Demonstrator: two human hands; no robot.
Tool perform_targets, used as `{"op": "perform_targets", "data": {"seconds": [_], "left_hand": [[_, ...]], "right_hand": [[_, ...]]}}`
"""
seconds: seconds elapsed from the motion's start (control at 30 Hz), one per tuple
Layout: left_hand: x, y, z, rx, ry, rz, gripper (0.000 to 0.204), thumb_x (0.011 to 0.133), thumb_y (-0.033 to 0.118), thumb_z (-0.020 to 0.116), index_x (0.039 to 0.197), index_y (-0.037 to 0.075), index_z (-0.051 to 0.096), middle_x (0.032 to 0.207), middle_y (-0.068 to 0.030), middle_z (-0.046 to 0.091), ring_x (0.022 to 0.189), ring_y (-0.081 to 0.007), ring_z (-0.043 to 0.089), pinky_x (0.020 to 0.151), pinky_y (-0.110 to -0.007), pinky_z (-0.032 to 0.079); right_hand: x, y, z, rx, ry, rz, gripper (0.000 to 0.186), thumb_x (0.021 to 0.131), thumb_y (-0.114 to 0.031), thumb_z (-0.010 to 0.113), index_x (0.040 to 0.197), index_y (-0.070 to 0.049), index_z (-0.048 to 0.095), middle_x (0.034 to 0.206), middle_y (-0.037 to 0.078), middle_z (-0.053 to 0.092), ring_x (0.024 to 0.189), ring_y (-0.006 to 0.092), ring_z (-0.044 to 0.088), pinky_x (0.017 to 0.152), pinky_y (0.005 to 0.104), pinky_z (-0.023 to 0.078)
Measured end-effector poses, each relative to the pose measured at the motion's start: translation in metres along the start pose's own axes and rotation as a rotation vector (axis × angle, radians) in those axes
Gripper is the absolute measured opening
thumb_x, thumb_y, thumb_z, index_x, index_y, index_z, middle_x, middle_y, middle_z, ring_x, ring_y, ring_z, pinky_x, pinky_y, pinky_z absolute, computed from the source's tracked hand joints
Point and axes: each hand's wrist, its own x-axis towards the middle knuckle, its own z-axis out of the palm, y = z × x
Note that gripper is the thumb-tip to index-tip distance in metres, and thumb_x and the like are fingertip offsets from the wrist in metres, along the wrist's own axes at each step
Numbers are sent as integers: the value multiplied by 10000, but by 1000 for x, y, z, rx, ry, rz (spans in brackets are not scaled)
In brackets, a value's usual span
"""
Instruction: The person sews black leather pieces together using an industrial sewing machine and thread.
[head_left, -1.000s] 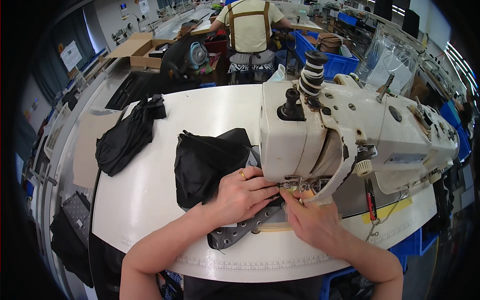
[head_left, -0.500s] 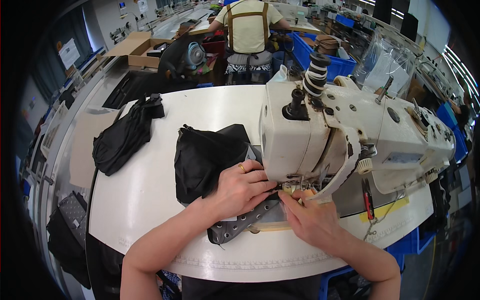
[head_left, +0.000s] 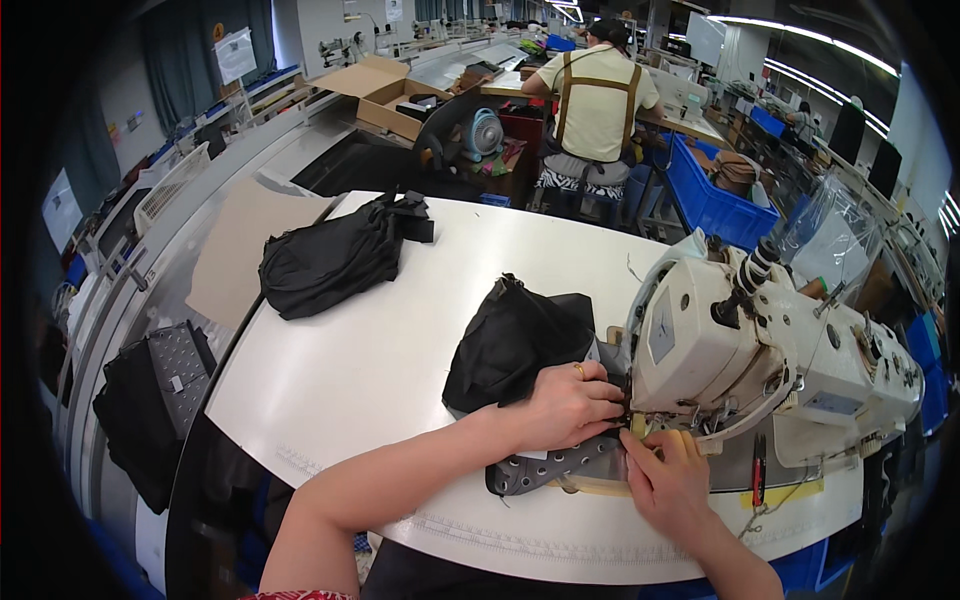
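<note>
My left hand (head_left: pixel 572 408) presses with curled fingers on a black fabric piece (head_left: pixel 510 340) beside the needle area of a white sewing machine (head_left: pixel 710 340). My right hand (head_left: pixel 665 475) has its thumb and forefinger at the fabric's edge by the presser foot, just right of my left fingers. A grey strip with metal eyelets (head_left: pixel 535 470) lies under the black piece. Red-handled snips (head_left: pixel 759 470) rest on the right of the machine bed, near a yellow strip (head_left: pixel 795 492).
A second black bundle (head_left: pixel 335 260) lies on the white table (head_left: pixel 310 390)'s back left. Dark eyelet fabric (head_left: pixel 150 410) hangs at the left beside a cardboard sheet (head_left: pixel 240 235). Ahead are a co-worker (head_left: pixel 597 110) facing away, an open carton (head_left: pixel 385 105), a fan (head_left: pixel 483 135) and a blue crate (head_left: pixel 715 200).
The camera has swung, so table, machine and hands appear further right and more of the room shows. Both hands stay at the fabric by the presser foot.
</note>
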Motion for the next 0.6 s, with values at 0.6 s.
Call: {"op": "perform_targets", "data": {"seconds": [0.6], "left_hand": [[-5,-5,6,13,9,24,260,755,208,770,998,119,760,1070,-15,718,993,-239,636,804,-356,557]], "right_hand": [[-9,11,1,96,144,-319,388,743,-25,729,1118,-127,720,922,18,616,763,211,602,690,342,486]]}}
